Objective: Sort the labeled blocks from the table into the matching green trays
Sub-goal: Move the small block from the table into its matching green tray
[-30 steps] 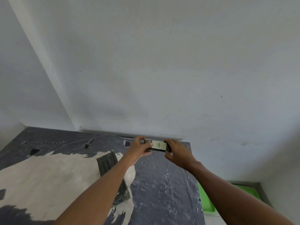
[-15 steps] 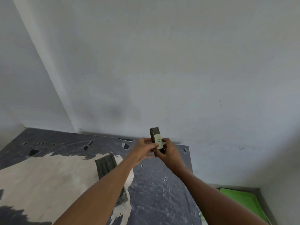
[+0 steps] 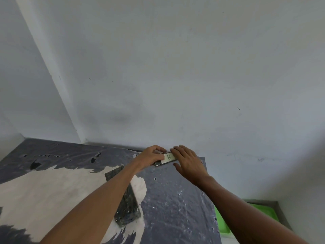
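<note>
Both hands are up at the far edge of the worn dark-grey tabletop [image 3: 175, 199], right against the pale wall [image 3: 175, 67]. Between them sits a dark rectangular block with a pale paper label [image 3: 168, 157], long axis running left to right, right end tipped slightly away, label face up. The label reads "B" in dark pen. The left hand [image 3: 151, 155] curls its fingers around the block's left end; the right hand [image 3: 187, 160] grips the right end, fingers spread over the top. A second dark speckled slab [image 3: 126, 205] lies flat nearer, partly under the left forearm. A bright green tray [image 3: 221, 224] peeks out low right, beyond the table edge.
</note>
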A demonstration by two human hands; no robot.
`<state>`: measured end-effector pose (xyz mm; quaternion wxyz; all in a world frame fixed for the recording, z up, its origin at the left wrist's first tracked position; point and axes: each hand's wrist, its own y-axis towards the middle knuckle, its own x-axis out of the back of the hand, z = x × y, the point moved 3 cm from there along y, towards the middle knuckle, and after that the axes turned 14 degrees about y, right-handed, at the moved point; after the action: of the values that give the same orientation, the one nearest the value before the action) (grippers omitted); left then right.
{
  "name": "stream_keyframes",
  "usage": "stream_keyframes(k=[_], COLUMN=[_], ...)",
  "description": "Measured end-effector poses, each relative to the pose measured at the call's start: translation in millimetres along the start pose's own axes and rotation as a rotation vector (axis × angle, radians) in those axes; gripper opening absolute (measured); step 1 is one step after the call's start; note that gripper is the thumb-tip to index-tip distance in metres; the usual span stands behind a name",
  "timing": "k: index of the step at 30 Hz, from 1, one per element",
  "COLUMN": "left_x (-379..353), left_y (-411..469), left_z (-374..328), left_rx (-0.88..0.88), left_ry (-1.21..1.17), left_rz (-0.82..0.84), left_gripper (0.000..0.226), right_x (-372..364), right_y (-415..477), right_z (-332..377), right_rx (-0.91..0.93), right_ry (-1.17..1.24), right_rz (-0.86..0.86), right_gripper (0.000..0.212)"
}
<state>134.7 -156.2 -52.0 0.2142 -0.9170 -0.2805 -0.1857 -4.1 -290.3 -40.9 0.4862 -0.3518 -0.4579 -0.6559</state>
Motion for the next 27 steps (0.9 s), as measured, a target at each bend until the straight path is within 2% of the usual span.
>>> stream_keyframes(k=[2, 5, 10, 14, 19, 24, 27], left_x=[-1.3, -4.9, -29.1, -60.5, -114.3, -194.5, -261.1], left_y=[-0.9, -1.7, -2.7, -7.8, -14.3, -20.2, -21.4], left_z=[2.7, 8.9, 24.3, 21.0, -3.4, -40.9, -61.9], left_rx=[0.001, -0.019, 0.062, 0.058, 0.029, 0.039, 0.035], left_ry=[0.023, -0.029, -0.187, -0.217, -0.128, 0.051, 0.191], left_rz=[0.032, 0.019, 0.058, 0.12, 0.137, -0.034, -0.078], left_gripper=[0.026, 0.025, 0.023, 0.024, 0.023, 0.001, 0.007], right_x=[0.7, -1.1, -8.7, -11.0, 6.6, 41.8, 66.1], right_y=[-1.7, -8.4, -33.9, -65.9, -115.7, -198.3, -262.1], right_z=[5.6, 8.4, 2.7, -10.9, -44.9, -109.2, -152.8], right_rx=[0.016, -0.017, -0.125, -0.187, -0.206, -0.279, -0.303], right_ry=[-0.026, -0.07, -0.048, -0.013, -0.037, -0.068, -0.069], right_rz=[-0.043, -0.06, -0.044, -0.026, -0.015, 0.026, 0.069], right_gripper=[0.04, 0.031, 0.032, 0.039, 0.037, 0.039, 0.041])
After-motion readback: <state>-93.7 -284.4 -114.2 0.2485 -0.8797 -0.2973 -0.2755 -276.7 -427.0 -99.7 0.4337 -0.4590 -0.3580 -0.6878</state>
